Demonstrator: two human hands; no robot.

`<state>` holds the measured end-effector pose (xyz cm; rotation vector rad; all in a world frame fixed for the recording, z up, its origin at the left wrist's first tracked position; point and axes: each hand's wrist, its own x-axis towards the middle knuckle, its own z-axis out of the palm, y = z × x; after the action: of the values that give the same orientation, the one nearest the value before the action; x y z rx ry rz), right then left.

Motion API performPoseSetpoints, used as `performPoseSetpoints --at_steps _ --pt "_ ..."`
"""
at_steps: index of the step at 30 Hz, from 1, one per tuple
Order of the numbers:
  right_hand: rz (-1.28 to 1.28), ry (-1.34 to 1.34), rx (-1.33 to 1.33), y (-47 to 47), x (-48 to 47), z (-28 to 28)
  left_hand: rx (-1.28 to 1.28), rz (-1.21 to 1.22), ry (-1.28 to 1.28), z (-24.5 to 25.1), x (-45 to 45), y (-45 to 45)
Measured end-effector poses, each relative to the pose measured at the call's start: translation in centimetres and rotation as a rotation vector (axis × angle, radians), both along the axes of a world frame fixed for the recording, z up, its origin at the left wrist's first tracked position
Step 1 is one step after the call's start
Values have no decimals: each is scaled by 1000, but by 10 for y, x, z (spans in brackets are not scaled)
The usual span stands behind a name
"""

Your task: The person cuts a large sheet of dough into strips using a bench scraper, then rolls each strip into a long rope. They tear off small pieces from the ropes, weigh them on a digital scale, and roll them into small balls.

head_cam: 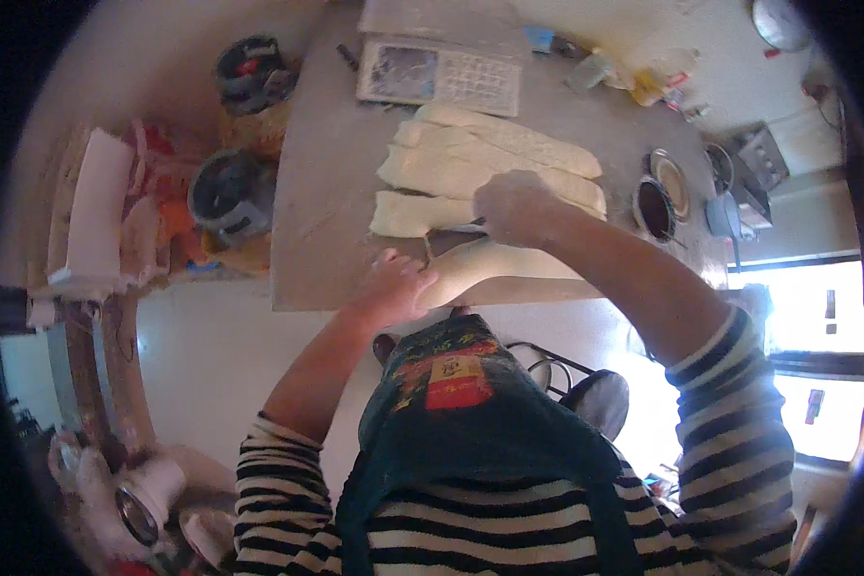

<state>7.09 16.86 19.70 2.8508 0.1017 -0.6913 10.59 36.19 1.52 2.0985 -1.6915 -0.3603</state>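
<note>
Several long pieces of pale dough lie side by side on the table. Around a tool, which looks like a knife, my right hand is closed; its blade is at the gap between the dough strips, and its handle is mostly hidden. Nearest to me, a separate dough strip runs along the table's front edge. The fingers of my left hand rest on that strip's left end, gripping or pressing it.
A digital scale stands at the back of the table. On the right are a bowl of dark contents and a round lidded or filled dish. Dark buckets stand left; a stool is below.
</note>
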Motion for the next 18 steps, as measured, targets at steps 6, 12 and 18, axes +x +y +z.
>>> performPoseSetpoints --at_steps 6,12,18 --pt "90 40 74 10 -57 -16 87 101 18 14 24 32" --pt "-11 36 122 26 -59 -24 140 246 51 27 14 28" --pt "-195 -95 129 -22 -2 -4 267 197 -30 33 8 20"
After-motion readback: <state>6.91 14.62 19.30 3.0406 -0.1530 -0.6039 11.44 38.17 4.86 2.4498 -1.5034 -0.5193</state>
